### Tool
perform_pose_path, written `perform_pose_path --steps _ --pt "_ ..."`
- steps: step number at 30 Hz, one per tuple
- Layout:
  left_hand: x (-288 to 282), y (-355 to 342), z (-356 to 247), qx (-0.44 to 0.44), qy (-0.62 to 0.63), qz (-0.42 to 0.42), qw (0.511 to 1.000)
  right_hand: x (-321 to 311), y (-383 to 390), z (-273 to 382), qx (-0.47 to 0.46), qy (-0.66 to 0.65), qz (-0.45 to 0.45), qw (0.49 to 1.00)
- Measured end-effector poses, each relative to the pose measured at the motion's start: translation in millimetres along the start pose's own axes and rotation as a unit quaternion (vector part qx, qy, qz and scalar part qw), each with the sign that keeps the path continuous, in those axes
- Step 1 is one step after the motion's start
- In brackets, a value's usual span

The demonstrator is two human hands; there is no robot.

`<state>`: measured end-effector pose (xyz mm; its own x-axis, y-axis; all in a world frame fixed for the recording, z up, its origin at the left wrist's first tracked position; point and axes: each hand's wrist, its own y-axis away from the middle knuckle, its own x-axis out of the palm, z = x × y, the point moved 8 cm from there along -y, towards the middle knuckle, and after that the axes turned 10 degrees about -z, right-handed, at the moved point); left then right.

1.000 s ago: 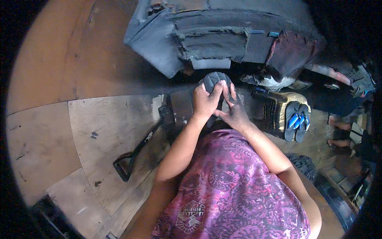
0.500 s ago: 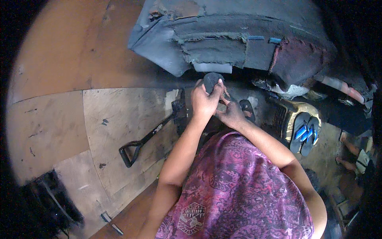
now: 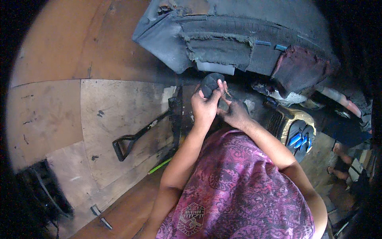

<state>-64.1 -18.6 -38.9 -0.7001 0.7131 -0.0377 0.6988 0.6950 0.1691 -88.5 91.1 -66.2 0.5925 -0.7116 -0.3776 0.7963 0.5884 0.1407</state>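
Both my hands are closed around a black flip-flop sole [image 3: 211, 83], just in front of a cloth-covered bench edge. Its rounded end sticks up above my fingers, and the rest is mostly hidden. My left hand [image 3: 204, 105] grips it from the left, thumb across its face. On the other side, my right hand [image 3: 234, 111] presses its fingers against the lower part; dark smudges cover its skin. A pair of black flip-flops with blue straps [image 3: 299, 137] lies to the right, on a worn yellowish seat [image 3: 308, 115].
Ahead stands the bench [image 3: 223, 24], draped in dusty grey cloth, with a dark red rag [image 3: 298, 67] hanging from it. A black D-shaped handle on a shaft [image 3: 125, 144] is at left, over wooden boards [image 3: 115, 107]. Another person's limbs [image 3: 340, 159] show at far right.
My view has shifted slightly, and a green strip now shows beside my left forearm. Both hands keep their hold on the sole. A dark oval beside my right hand no longer shows.
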Motion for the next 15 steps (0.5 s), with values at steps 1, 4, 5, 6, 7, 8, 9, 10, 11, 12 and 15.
perform_pose_path --steps 1,4,5,6,7,8,9,10,11,12,15 --pt "1 1 -3 0.019 0.002 -0.001 1.000 -3 0 5 -0.041 0.015 -0.023 0.999" --pt "1 3 -1 0.011 -0.011 -0.007 1.000 -8 0 11 -0.085 0.010 -0.057 0.995" --pt "1 4 -4 0.028 -0.015 -0.010 0.999 -8 0 9 -0.077 0.017 -0.051 0.996" --pt "1 4 -7 0.047 -0.019 -0.018 0.999 -7 0 8 -0.068 0.023 -0.045 0.996" --pt "0 4 -7 0.050 -0.034 -0.026 0.998 -5 0 4 -0.046 0.045 -0.026 0.998" --pt "1 4 -10 0.065 -0.032 -0.024 0.997 -3 -1 1 -0.023 0.043 -0.007 0.999" --pt "2 4 -10 0.067 -0.040 -0.023 0.997 -1 0 -2 0.001 0.042 0.012 0.999" --pt "2 4 -10 0.067 -0.052 -0.023 0.996 2 0 -5 0.024 0.018 0.033 0.999" --pt "2 5 -11 0.072 -0.058 -0.028 0.995 2 -1 -2 0.019 0.005 0.028 0.999" --pt "1 5 -10 0.074 -0.067 -0.031 0.995 1 -1 0 0.013 -0.009 0.023 1.000" --pt "-2 8 -4 0.042 -0.055 -0.038 0.997 -4 -1 11 -0.048 -0.007 -0.014 0.999"
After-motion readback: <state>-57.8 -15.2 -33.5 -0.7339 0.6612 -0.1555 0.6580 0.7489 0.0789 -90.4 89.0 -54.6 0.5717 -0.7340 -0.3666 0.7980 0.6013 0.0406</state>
